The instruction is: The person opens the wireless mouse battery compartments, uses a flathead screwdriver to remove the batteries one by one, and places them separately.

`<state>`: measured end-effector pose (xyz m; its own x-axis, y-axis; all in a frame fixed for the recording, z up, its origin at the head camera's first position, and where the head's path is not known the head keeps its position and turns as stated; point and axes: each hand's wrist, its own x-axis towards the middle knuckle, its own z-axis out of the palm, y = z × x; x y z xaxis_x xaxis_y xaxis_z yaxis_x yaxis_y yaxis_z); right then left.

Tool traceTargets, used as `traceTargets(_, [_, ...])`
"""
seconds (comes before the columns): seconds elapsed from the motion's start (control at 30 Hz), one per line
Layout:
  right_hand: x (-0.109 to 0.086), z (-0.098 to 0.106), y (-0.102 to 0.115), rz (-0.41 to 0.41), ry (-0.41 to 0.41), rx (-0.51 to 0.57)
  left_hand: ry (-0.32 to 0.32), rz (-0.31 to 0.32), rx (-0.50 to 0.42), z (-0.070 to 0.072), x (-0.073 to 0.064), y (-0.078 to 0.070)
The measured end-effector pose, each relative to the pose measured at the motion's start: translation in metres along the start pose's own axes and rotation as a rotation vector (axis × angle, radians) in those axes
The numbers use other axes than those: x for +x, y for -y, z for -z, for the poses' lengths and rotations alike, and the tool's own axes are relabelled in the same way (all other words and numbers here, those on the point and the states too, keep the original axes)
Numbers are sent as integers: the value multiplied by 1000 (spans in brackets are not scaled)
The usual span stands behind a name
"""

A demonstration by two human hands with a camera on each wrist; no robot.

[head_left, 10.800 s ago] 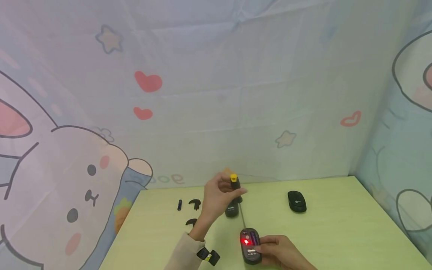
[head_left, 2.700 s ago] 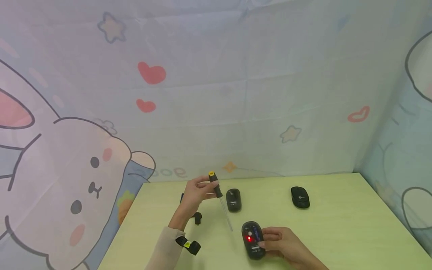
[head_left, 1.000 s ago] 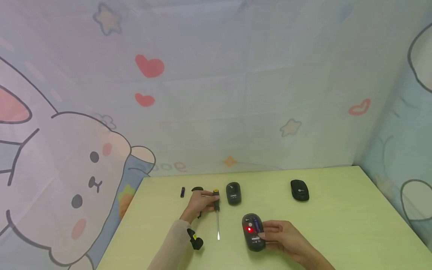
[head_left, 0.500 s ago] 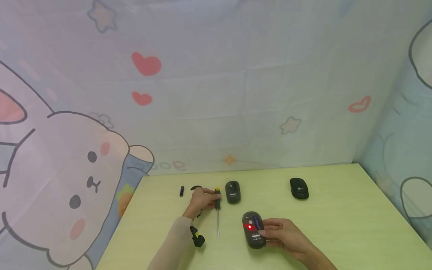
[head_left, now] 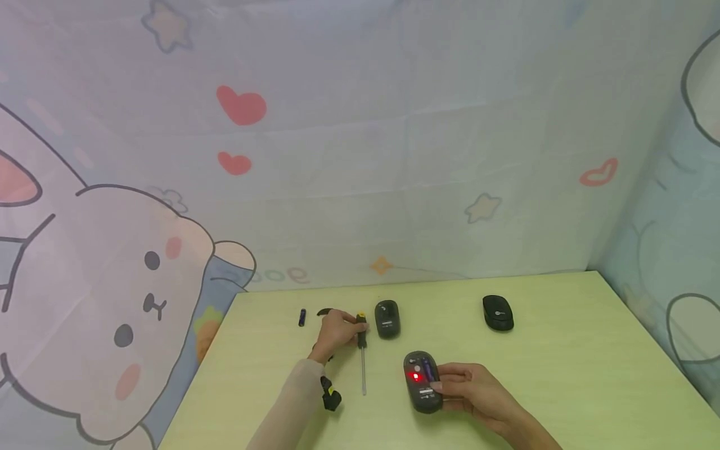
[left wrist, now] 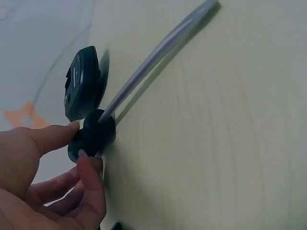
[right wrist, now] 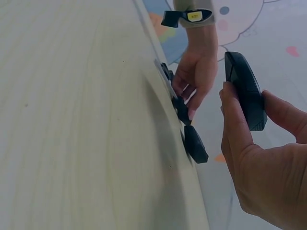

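My left hand (head_left: 335, 331) pinches the black, yellow-ended handle of a screwdriver (head_left: 362, 340) between thumb and fingers. In the left wrist view its metal shaft (left wrist: 148, 64) lies close over the table, casting a narrow shadow. A black computer mouse (head_left: 419, 395) is held by its side in my right hand (head_left: 478, 394), underside facing up. Its red sensor light glows, and a bluish battery (head_left: 429, 370) shows in the long slot. The right wrist view has this mouse (right wrist: 243, 91) raised off the table, between thumb and fingers.
Another mouse (head_left: 387, 320) sits just right of the screwdriver handle, and a third mouse (head_left: 497, 313) stands farther right. A loose battery (head_left: 302, 317) lies at the back left. Small black curved pieces (head_left: 324, 312) are partly hidden by my left hand. A printed cloth (head_left: 360, 187) hangs behind the table.
Earlier the screwdriver's tip was at the mouse's underside. My left hand has since drawn it away leftward and lowered it to the table. The right hand keeps holding the mouse.
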<state>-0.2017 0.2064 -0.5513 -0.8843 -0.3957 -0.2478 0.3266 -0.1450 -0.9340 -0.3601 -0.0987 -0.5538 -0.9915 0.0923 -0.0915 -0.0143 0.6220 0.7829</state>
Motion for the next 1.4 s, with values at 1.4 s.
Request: traceTargets(1.4, [1, 2, 3, 4, -6, -23, 230, -672, 477, -1, -116, -99])
